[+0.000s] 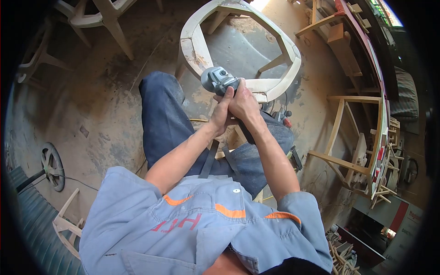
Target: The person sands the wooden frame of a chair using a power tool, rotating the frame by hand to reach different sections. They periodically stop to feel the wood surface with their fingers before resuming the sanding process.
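Both of my hands are wrapped around an angle grinder (224, 81) in front of my knees. My left hand (220, 114) is closed at its left side, and my right hand (245, 101) grips the body from the right. The grinder's disc (208, 79) points left and overlaps the near rim of a pale wooden chair frame (195, 48). This ring-shaped frame stands on its legs on the floor just beyond my hands. Some of the grinder's body is hidden by my fingers.
More wooden chair frames (107, 20) stand at the upper left. A wheel (53, 167) is at the left near corrugated sheeting (41, 220). Along the right are a wooden trestle-like frame (339, 133) and stacked wood pieces (341, 252). A cable (80, 182) crosses the dusty floor (101, 123).
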`<control>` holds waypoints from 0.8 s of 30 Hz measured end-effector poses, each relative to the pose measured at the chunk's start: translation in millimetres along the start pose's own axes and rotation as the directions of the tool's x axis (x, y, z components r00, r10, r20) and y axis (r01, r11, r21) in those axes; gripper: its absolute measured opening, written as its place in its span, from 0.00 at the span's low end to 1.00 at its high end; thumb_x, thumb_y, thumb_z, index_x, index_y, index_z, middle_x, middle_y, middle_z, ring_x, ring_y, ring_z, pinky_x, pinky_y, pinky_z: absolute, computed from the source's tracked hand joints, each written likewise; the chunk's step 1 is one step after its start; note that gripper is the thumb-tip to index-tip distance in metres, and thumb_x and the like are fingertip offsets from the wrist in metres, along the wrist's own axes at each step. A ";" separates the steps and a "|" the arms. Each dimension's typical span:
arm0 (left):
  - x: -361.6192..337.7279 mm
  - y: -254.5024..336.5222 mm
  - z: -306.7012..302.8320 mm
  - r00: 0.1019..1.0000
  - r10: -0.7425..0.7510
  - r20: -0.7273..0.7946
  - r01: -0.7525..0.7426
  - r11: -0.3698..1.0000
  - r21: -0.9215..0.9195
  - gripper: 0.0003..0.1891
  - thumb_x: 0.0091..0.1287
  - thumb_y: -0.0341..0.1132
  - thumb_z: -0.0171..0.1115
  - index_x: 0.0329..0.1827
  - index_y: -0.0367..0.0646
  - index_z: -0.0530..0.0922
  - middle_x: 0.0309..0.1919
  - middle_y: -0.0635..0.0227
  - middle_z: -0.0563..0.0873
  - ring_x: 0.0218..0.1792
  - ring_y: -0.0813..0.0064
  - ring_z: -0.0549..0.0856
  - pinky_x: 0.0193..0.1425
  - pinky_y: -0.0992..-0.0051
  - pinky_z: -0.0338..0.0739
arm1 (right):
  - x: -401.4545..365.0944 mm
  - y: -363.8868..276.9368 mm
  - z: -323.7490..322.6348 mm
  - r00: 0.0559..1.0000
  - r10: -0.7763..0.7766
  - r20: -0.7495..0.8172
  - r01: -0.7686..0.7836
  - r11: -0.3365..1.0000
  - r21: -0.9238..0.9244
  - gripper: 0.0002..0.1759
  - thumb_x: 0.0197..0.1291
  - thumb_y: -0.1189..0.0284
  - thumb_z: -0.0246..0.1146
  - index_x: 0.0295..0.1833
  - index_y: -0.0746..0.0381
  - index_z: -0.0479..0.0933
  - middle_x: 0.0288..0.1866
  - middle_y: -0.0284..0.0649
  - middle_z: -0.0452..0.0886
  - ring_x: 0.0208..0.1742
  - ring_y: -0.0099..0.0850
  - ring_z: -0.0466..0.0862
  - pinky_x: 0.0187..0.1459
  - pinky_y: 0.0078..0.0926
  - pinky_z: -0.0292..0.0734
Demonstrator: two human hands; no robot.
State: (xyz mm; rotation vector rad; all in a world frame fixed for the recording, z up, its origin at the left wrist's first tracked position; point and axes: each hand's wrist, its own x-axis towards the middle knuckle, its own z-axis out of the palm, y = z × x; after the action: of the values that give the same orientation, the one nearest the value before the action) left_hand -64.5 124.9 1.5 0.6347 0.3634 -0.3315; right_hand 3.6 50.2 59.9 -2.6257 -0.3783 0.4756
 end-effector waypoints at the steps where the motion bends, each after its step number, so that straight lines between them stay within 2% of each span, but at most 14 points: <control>1: -0.1 -7.6 1.6 1.000 -0.010 -0.007 0.010 1.000 0.007 0.53 0.65 0.83 0.51 0.76 0.44 0.71 0.67 0.57 0.81 0.68 0.63 0.82 0.65 0.58 0.83 | -4.9 4.7 -1.3 1.000 0.007 0.003 -0.007 1.000 -0.003 0.45 0.54 0.45 0.78 0.59 0.69 0.67 0.44 0.64 0.88 0.50 0.61 0.89 0.51 0.52 0.84; 6: 0.8 -29.1 2.7 0.998 -0.061 0.020 0.060 0.997 0.037 0.54 0.65 0.83 0.50 0.77 0.43 0.69 0.68 0.56 0.80 0.67 0.61 0.83 0.64 0.58 0.85 | -19.6 21.5 -3.9 0.997 0.075 0.004 -0.075 0.997 0.005 0.44 0.53 0.44 0.77 0.58 0.67 0.68 0.44 0.64 0.88 0.50 0.61 0.89 0.51 0.54 0.83; 10: 12.0 -48.8 35.0 0.979 -0.170 0.109 0.162 0.983 0.083 0.52 0.66 0.81 0.53 0.78 0.44 0.69 0.68 0.55 0.79 0.67 0.61 0.83 0.64 0.55 0.84 | -42.7 55.7 -25.2 0.980 0.134 -0.147 -0.135 0.991 0.003 0.47 0.53 0.46 0.78 0.63 0.70 0.67 0.43 0.64 0.88 0.49 0.62 0.89 0.50 0.53 0.84; 11: 13.9 -51.8 48.8 0.976 -0.179 0.125 0.169 0.982 0.085 0.51 0.67 0.80 0.54 0.78 0.45 0.69 0.70 0.54 0.78 0.68 0.57 0.81 0.64 0.52 0.83 | -47.7 63.8 -33.7 0.965 0.228 -0.133 -0.233 0.972 -0.022 0.48 0.54 0.47 0.78 0.65 0.71 0.66 0.46 0.65 0.88 0.50 0.61 0.89 0.51 0.52 0.84; 14: 47.3 -64.3 66.2 0.881 -0.359 0.309 0.293 0.925 0.241 0.54 0.65 0.82 0.52 0.82 0.48 0.65 0.75 0.48 0.73 0.75 0.48 0.74 0.70 0.36 0.73 | -56.8 89.1 -49.6 0.885 0.399 -0.239 -0.381 0.917 0.121 0.48 0.53 0.48 0.79 0.64 0.75 0.68 0.48 0.67 0.88 0.51 0.58 0.90 0.52 0.48 0.85; 15: 58.9 -67.2 71.1 0.831 -0.419 0.365 0.326 0.900 0.290 0.54 0.65 0.82 0.52 0.83 0.50 0.64 0.78 0.46 0.70 0.78 0.44 0.68 0.73 0.32 0.67 | -54.3 112.4 -44.1 0.840 0.474 -0.264 -0.453 0.880 0.140 0.44 0.60 0.44 0.73 0.62 0.71 0.68 0.47 0.63 0.89 0.49 0.55 0.91 0.49 0.49 0.85; 16: 82.9 -89.4 68.1 0.814 -0.489 0.314 0.402 0.864 0.303 0.55 0.64 0.83 0.53 0.83 0.50 0.64 0.78 0.43 0.69 0.79 0.41 0.65 0.75 0.33 0.64 | -53.8 107.0 -43.2 0.785 0.555 -0.276 -0.478 0.825 0.301 0.43 0.62 0.42 0.70 0.61 0.70 0.70 0.47 0.62 0.89 0.50 0.54 0.91 0.49 0.48 0.86; 18: 81.4 -79.9 65.9 0.808 -0.497 0.315 0.415 0.861 0.292 0.53 0.67 0.81 0.52 0.80 0.43 0.65 0.77 0.46 0.70 0.77 0.44 0.69 0.74 0.36 0.68 | -54.9 83.9 -52.9 0.780 0.581 -0.232 -0.484 0.795 0.365 0.43 0.53 0.49 0.81 0.57 0.73 0.71 0.47 0.62 0.88 0.49 0.53 0.91 0.50 0.46 0.85; 20: 49.6 -55.0 48.9 0.887 -0.416 0.201 0.353 0.891 0.287 0.56 0.65 0.83 0.51 0.81 0.44 0.64 0.77 0.46 0.70 0.77 0.45 0.70 0.75 0.36 0.66 | -48.3 88.8 -28.7 0.889 0.369 -0.272 -0.330 0.927 0.179 0.43 0.56 0.44 0.77 0.59 0.68 0.70 0.47 0.61 0.89 0.44 0.54 0.90 0.48 0.48 0.86; 21: 34.7 -46.4 37.1 0.929 -0.333 0.158 0.289 0.924 0.251 0.58 0.63 0.85 0.50 0.82 0.42 0.63 0.78 0.48 0.70 0.77 0.47 0.70 0.76 0.38 0.66 | -45.5 66.5 -22.8 0.909 0.347 -0.232 -0.311 0.933 0.181 0.43 0.52 0.47 0.81 0.58 0.68 0.71 0.47 0.62 0.88 0.46 0.54 0.91 0.51 0.50 0.85; 22: 22.4 -37.1 20.2 0.945 -0.305 0.122 0.274 0.937 0.218 0.57 0.64 0.84 0.51 0.80 0.42 0.65 0.75 0.51 0.73 0.74 0.51 0.74 0.75 0.44 0.70 | -41.5 54.1 -8.0 0.928 0.278 -0.247 -0.263 0.960 0.093 0.44 0.52 0.45 0.80 0.58 0.68 0.70 0.48 0.63 0.88 0.52 0.56 0.90 0.54 0.53 0.84; 23: 10.6 -27.4 10.2 0.973 -0.189 0.132 0.166 0.972 0.169 0.55 0.65 0.83 0.51 0.79 0.42 0.67 0.72 0.54 0.77 0.70 0.56 0.79 0.73 0.50 0.75 | -40.6 30.3 -9.3 0.961 0.237 -0.142 -0.220 0.968 0.123 0.44 0.53 0.43 0.78 0.57 0.68 0.70 0.49 0.63 0.87 0.54 0.59 0.89 0.55 0.54 0.83; 24: -1.6 -22.3 2.7 0.995 -0.096 0.036 0.091 0.989 0.114 0.53 0.66 0.82 0.50 0.77 0.43 0.69 0.69 0.56 0.80 0.67 0.60 0.82 0.71 0.55 0.78 | -32.1 25.6 7.1 0.978 0.177 -0.107 -0.162 0.978 0.133 0.43 0.55 0.43 0.75 0.57 0.68 0.69 0.49 0.64 0.87 0.54 0.61 0.88 0.55 0.54 0.83</control>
State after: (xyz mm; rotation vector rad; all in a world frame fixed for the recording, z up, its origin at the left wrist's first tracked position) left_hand -74.3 106.6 -7.2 0.7215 0.3368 -0.4566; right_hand -23.5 19.9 50.6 -2.5614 -0.0837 0.3825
